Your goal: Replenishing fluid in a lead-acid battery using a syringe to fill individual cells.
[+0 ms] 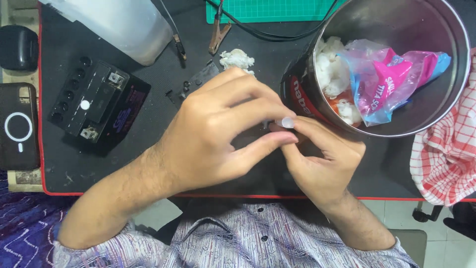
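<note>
My left hand (pixel 218 134) and my right hand (pixel 322 159) meet over the black mat (pixel 69 168), fingertips pinched together around something very small that the fingers hide. A black strip of caps (pixel 196 82) lies just beyond my left hand, partly covered by it. A wad of white cotton (pixel 237 58) rests beside it. A small black battery (pixel 96 104) with a row of holes and two metal terminals sits to the left.
A round metal tin (pixel 446 94) at the right holds cotton and a pink and blue plastic bag (pixel 386 79). A red checked cloth (pixel 446 159), a clear plastic jug (pixel 124 25), clip leads (pixel 218 37), a green cutting mat (pixel 267 10) and a power bank (pixel 19 126) surround the area.
</note>
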